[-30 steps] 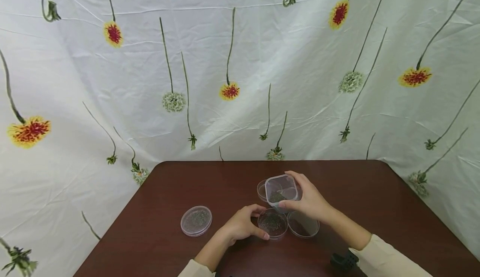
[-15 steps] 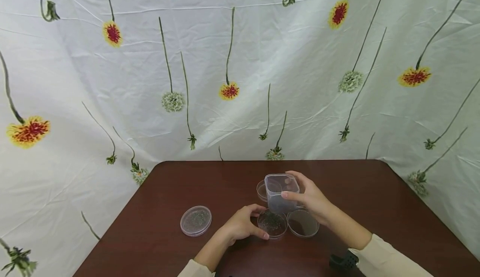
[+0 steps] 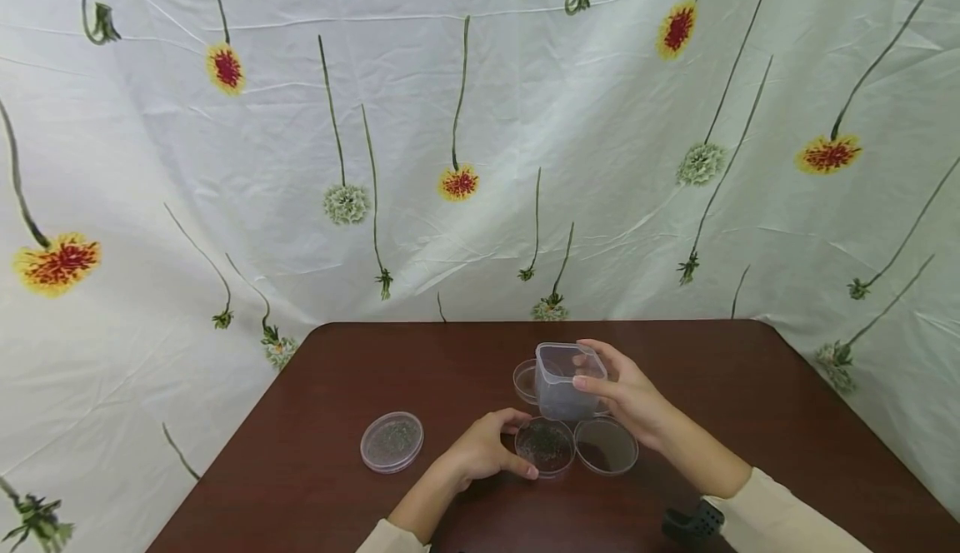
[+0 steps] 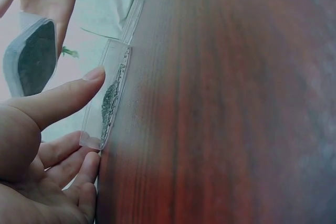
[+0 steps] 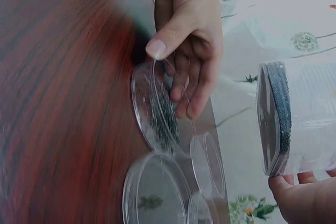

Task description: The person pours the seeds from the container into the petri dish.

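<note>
On the tabletop (image 3: pixel 435 353), about midway between its left and right edges, the left hand (image 3: pixel 483 450) grips the middle dish (image 3: pixel 545 445), thumb and fingers curved to opposite sides of its rim. That dish lies flat, just right of the palm; being round, it has no long axis. The tub (image 3: pixel 567 403) is in the air above it, a little to the right and toward the far edge, with a gap I can make out from the right wrist's side. It's roughly upright, mouth up. The right hand (image 3: pixel 628 393) pinches it from its right side, thumb on the near wall, fingers behind. So the left hand is nearer the dish, touching it; the right is raised above the tabletop.

Counting from the left edge: one outlying dish (image 3: pixel 392 441) with specks inside, well apart from the rest; then a cluster of four. Those are the back dish (image 3: pixel 525 382) toward the far edge, the middle dish with its dark grains (image 4: pixel 108 106), a half-hidden dish (image 5: pixel 202 211) behind the tub, and the right dish (image 3: pixel 606 450) close beside the middle one. That's five dishes and one tub. A dark layer (image 5: pixel 285 124) shows low in the tub.
</note>
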The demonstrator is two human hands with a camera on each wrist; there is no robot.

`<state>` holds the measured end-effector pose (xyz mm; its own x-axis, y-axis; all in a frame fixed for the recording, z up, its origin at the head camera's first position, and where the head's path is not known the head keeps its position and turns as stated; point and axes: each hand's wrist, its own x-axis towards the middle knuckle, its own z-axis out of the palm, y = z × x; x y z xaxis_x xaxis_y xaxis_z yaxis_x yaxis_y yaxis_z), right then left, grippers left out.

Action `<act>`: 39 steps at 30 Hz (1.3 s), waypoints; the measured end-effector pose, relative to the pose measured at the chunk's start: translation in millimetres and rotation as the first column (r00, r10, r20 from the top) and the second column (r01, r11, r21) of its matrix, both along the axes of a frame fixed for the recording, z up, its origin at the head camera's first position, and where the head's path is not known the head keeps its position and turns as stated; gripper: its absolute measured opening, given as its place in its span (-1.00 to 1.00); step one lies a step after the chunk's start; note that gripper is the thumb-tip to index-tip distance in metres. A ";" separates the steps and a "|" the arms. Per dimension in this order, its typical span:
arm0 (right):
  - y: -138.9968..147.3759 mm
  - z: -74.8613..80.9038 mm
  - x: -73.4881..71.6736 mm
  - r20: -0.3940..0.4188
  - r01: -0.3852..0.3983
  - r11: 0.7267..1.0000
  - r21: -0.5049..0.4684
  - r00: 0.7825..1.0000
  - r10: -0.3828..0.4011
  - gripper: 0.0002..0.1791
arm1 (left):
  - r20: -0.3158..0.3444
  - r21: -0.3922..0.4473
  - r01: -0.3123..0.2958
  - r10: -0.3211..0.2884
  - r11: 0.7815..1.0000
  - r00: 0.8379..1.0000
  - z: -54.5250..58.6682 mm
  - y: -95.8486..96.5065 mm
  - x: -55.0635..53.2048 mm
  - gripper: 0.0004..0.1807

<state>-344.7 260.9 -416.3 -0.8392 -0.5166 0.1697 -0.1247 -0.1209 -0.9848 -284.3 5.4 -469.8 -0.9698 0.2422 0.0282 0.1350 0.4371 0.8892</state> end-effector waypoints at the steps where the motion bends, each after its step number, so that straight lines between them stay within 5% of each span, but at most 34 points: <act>1: 2.4 0.0 -0.5 -0.016 0.007 1.000 0.021 1.000 -0.006 -0.17 | 0.002 0.000 0.000 0.000 1.000 1.000 -0.4 -0.1 -0.1 -0.21; 18: 68.0 7.4 -14.6 -0.200 0.076 0.981 0.180 0.979 -0.039 -0.13 | 0.007 -0.001 0.000 0.000 1.000 1.000 0.8 -5.0 0.7 -0.20; 32: 144.0 -10.7 -30.1 -0.230 0.202 0.950 0.239 0.962 -0.146 -0.18 | 0.006 0.009 0.005 -0.005 1.000 1.000 0.3 -3.5 0.5 -0.20; 39: 175.6 -22.0 -38.6 -0.216 0.203 0.943 0.263 0.965 -0.147 -0.24 | 0.012 0.008 0.006 -0.006 1.000 1.000 -1.1 -2.6 0.4 -0.21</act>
